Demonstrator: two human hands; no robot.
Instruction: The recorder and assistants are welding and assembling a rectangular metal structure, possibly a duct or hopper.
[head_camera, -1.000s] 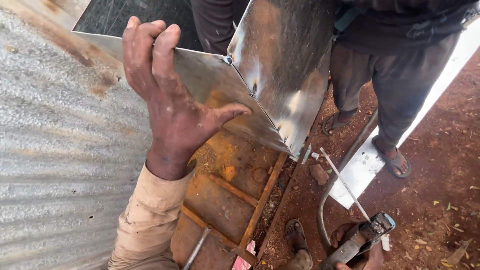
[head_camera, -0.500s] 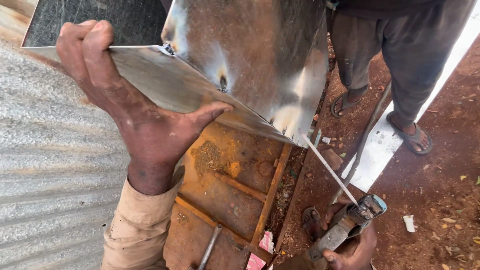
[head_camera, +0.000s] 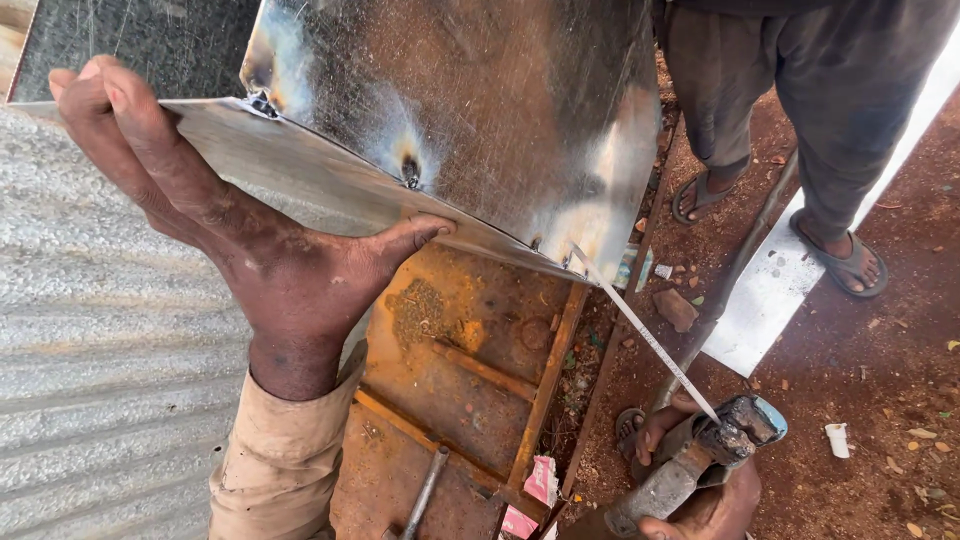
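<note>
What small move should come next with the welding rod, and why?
Probably hold the rod tip at the lower corner of the metal sheets and tack there: the tip already meets that seam, the left hand braces the sheet, and the right hand grips the holder.

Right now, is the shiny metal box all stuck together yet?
Partly. Two dark weld spots already join the shiny metal sheets along their seam. The left hand holds the lower sheet, while the right hand touches the welding rod to the seam's end. That corner and the gaps between spots look unjoined.
</note>
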